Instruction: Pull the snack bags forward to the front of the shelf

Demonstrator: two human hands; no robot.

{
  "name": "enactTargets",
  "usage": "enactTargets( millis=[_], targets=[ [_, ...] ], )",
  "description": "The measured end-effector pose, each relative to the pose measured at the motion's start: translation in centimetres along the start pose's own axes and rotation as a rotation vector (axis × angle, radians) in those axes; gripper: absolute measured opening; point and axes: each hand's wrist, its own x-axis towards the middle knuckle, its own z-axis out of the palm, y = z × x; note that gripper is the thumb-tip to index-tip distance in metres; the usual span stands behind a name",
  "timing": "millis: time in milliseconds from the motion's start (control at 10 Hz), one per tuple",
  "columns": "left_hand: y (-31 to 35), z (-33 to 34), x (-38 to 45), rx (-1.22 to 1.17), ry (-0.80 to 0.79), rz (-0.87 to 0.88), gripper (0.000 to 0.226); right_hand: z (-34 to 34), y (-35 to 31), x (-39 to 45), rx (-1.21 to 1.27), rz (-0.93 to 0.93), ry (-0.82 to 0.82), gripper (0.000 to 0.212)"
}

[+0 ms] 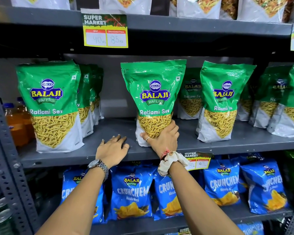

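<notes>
Green and white Ratlami Sev snack bags stand on the grey middle shelf point(109, 155). My right hand point(163, 138) grips the bottom of the centre bag point(153, 92), which stands upright near the shelf's front. My left hand point(114, 146) rests palm down on the bare shelf just left of that bag, fingers spread, holding nothing. A left bag point(49, 106) stands at the front with more bags lined up behind it. A right bag point(222, 102) stands a little further back. Other bags point(191, 97) sit deep at the rear.
Blue Crunchem bags point(132, 192) fill the shelf below. A yellow price tag point(105, 31) hangs from the shelf above, another tag point(199, 161) from the middle shelf's edge. Orange drink bottles point(15, 122) stand at far left behind the perforated upright point(5, 150).
</notes>
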Motion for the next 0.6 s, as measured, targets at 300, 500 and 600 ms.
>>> enactTargets(
  millis=[300,500,600],
  targets=[
    [0.07,-0.1,-0.07,0.011,-0.003,-0.002,0.051,-0.4,-0.03,-0.24,-0.036,-0.002,-0.012,0.121],
    [0.25,-0.24,-0.15,0.003,0.0,-0.006,0.051,-0.63,-0.22,-0.59,-0.005,0.021,-0.02,0.124],
    [0.23,-0.1,0.01,0.011,0.019,0.006,0.051,-1.2,-0.17,-1.02,0.049,0.019,-0.03,0.135]
  ],
)
